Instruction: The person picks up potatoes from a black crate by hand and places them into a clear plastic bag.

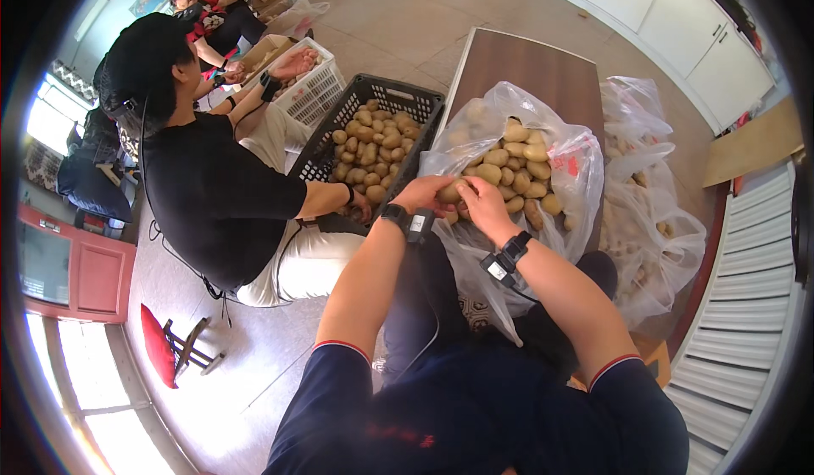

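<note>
Between both hands I hold one potato (451, 191) over the near left edge of an opened clear plastic bag (582, 147). My left hand (427, 194) wraps it from the left, while the fingers of my right hand (484, 203) press on its right side. Many loose potatoes (518, 170) fill the bag, which bears red print and lies on a brown-topped table (528, 62). Left of the bag stands a black plastic crate (397, 92) with more potatoes (375, 141) in it. Both my wrists carry strapped black devices.
A co-worker in a black shirt (216, 182) sits at my left, one hand at the crate. Beyond are a white crate (311, 97) and another person (219, 20). More filled plastic bags (642, 221) lie right of the table, near a white radiator (731, 297). A red-cushioned stool (159, 345) lies left.
</note>
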`<move>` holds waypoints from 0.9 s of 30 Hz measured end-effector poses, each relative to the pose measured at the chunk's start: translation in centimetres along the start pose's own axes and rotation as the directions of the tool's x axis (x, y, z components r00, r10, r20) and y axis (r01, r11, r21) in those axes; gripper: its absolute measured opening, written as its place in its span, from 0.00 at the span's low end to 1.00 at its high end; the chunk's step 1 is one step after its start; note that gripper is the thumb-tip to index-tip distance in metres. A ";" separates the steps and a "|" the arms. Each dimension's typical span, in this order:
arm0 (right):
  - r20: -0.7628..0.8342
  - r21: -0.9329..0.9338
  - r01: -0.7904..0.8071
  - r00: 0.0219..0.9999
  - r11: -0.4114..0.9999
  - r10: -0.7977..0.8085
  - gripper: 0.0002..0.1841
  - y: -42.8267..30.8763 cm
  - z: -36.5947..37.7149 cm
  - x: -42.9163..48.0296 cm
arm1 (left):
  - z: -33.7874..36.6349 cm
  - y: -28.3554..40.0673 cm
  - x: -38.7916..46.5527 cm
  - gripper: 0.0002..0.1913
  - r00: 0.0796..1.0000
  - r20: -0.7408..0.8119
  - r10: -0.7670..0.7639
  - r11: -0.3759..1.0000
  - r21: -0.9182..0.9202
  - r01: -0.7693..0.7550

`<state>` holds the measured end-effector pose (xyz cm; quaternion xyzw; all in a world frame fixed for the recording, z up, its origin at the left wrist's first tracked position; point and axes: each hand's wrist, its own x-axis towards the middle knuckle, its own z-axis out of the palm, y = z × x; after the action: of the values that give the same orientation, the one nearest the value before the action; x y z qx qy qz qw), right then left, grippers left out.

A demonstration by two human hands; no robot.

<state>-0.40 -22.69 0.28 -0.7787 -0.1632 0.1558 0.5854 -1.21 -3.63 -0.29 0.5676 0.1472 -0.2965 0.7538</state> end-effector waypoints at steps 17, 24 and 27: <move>0.090 -0.847 0.212 0.961 0.488 -0.260 0.24 1.4 -3.9 0.4 | -5.2 -2.5 0.9 0.18 0.829 -0.555 -0.069 0.699 -0.620 -0.357; 0.000 -0.859 0.161 0.949 0.487 -0.314 0.19 2.8 -4.1 0.6 | -4.5 -2.3 0.0 0.15 0.712 -0.696 -0.089 0.663 -0.575 -0.479; -0.002 -0.863 0.155 0.951 0.480 -0.311 0.18 3.2 -4.2 0.5 | -4.6 -2.2 -0.1 0.14 0.684 -0.725 -0.075 0.697 -0.529 -0.484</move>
<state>2.12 -26.94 -1.70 -0.9449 -0.2759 -0.0879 0.1529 -2.09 0.40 -3.33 0.3283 0.4492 0.1118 0.8234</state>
